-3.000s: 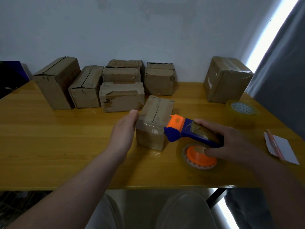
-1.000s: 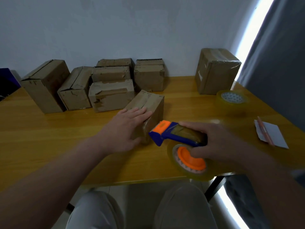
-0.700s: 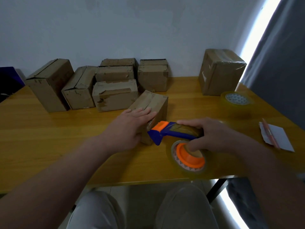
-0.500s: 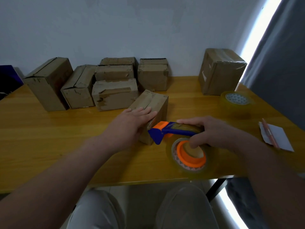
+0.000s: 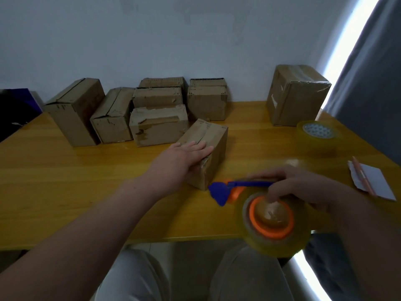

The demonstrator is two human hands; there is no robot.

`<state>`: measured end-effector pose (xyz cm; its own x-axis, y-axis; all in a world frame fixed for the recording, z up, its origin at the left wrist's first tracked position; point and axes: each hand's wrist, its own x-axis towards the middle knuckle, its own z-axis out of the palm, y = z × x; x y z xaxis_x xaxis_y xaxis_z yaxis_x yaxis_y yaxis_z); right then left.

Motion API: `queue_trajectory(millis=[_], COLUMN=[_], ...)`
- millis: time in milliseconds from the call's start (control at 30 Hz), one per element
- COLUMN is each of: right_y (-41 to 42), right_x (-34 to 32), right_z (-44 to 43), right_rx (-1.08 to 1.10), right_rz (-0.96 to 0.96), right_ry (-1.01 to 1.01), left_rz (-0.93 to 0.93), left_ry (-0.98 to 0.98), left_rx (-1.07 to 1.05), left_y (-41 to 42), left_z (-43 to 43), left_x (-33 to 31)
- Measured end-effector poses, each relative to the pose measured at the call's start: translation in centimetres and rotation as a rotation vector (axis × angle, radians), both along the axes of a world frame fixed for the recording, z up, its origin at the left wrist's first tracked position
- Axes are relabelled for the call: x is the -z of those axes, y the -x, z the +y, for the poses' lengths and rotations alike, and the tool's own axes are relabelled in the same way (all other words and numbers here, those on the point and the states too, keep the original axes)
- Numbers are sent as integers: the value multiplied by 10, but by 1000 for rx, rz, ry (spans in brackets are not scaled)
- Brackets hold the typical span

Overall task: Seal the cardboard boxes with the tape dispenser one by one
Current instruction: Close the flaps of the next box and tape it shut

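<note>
A small cardboard box (image 5: 213, 144) lies on the wooden table (image 5: 65, 181) in front of me, its flaps closed along a middle seam. My left hand (image 5: 184, 159) rests flat on its near top, fingers straight. My right hand (image 5: 299, 187) grips the blue and orange tape dispenser (image 5: 260, 205), which carries a roll of clear tape. The dispenser's blue head sits just right of the box's near bottom corner. Whether it touches the box I cannot tell.
Several more cardboard boxes (image 5: 156, 124) stand along the wall behind. A larger taped box (image 5: 297, 94) stands at the back right. A spare tape roll (image 5: 316, 135) and a pen on white paper (image 5: 368, 181) lie at the right. A curtain hangs on the right.
My right hand has drawn the dispenser back and down from the box's top to beside its near bottom corner. My left hand went from the box's side to lying flat on its top.
</note>
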<state>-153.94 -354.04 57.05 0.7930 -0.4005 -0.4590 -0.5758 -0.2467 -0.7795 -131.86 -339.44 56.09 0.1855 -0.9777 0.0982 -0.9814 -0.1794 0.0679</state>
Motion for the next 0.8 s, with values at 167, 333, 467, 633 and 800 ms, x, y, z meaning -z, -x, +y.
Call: queue_trajectory(millis=[167, 333, 467, 633, 800], right_y=[5, -6, -12, -23, -45], right_x=[-14, 18, 48, 30, -11], right_z=[-17, -12, -5, 0, 18], right_rx=[224, 243, 149, 220, 187], right_rz=[-52, 6, 178, 47, -440], right_ry=[566, 861, 982, 1052, 865], left_rz=[-4, 103, 138, 132, 97], left_ry=[31, 181, 268, 342, 346], left_rx=[1, -3, -61, -92, -120], left_y=[-1, -3, 0, 5, 1], left_z=[1, 7, 12, 11, -1], left_x=[3, 10, 8, -24, -75])
